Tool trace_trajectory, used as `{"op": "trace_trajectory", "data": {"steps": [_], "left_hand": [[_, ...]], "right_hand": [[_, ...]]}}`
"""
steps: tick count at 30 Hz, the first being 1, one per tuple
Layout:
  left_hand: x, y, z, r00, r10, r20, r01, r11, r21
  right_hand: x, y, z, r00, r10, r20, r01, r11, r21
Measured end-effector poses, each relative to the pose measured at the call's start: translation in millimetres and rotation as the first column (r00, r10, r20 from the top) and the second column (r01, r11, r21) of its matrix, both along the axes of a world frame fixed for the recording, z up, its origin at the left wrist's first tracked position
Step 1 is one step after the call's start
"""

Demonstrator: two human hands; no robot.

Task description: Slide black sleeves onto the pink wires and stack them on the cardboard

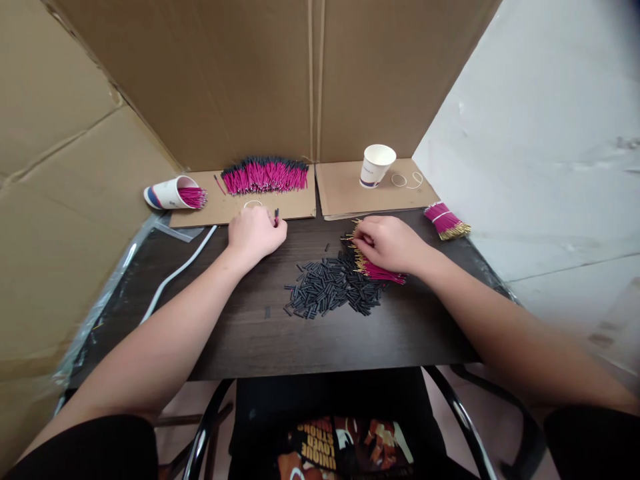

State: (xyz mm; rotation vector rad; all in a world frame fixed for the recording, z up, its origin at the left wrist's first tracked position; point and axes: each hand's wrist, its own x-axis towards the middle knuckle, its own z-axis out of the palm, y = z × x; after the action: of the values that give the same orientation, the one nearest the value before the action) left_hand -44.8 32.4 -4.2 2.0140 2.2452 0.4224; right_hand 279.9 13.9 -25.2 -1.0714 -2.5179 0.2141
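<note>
Dark tabletop (240, 340): right hand (387, 243) partly hides pink wires (383, 273).

Tabletop (240, 333) toward 6 o'clock is showing dark wood grain under a low sheen. Black tubes (323, 287), near 6, are looking matt, like plastic or rubber. Pink strands (265, 177) at 11 are looking smooth, plastic-coated. Bundle (440, 215) at 3: tips are gleaming like brass. Cup (371, 175) at 1 is showing smooth paper. Cardboard wall (200, 73) at 12 is looking matt. Clear film (107, 310) at 9 is glinting, wrinkled plastic. Sleeve (95, 447) at 8 is showing dull black cloth.
</note>
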Motion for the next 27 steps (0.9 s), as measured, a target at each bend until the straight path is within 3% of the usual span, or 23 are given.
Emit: {"op": "trace_trajectory", "data": {"steps": [7, 10, 13, 15, 19, 27], "left_hand": [[1, -3, -2.2, 0.998, -0.06, 0.036, 0.052, 0.981, 0.187], [11, -14, -5.7, 0.965, -0.239, 0.103, 0.198, 0.931, 0.305], [25, -25, -15.5, 0.835, -0.509, 0.208, 0.437, 0.844, 0.311], [32, -29, -23.4, 0.771, -0.584, 0.252, 0.517, 0.806, 0.288], [39, -30, -32.9, 0.744, -0.602, 0.289, 0.558, 0.798, 0.227], [39, -27, -31.0, 0.702, -0.629, 0.335, 0.602, 0.775, 0.193]], "right_hand": [[-1, 0, -2.1, 0.998, 0.014, -0.069, -0.011, 0.999, 0.046], [-6, -1, -0.8, 0.992, 0.017, -0.124, -0.003, 0.994, 0.105], [-11, -3, -1.6, 0.983, 0.003, -0.182, 0.019, 0.993, 0.118], [-15, -4, -3.7, 0.975, -0.016, -0.22, 0.036, 0.995, 0.089], [-21, -8, -8.0, 0.953, 0.0, -0.303, 0.018, 0.998, 0.055], [-28, -12, -11.5, 0.917, 0.017, -0.399, 0.002, 0.999, 0.047]]}}
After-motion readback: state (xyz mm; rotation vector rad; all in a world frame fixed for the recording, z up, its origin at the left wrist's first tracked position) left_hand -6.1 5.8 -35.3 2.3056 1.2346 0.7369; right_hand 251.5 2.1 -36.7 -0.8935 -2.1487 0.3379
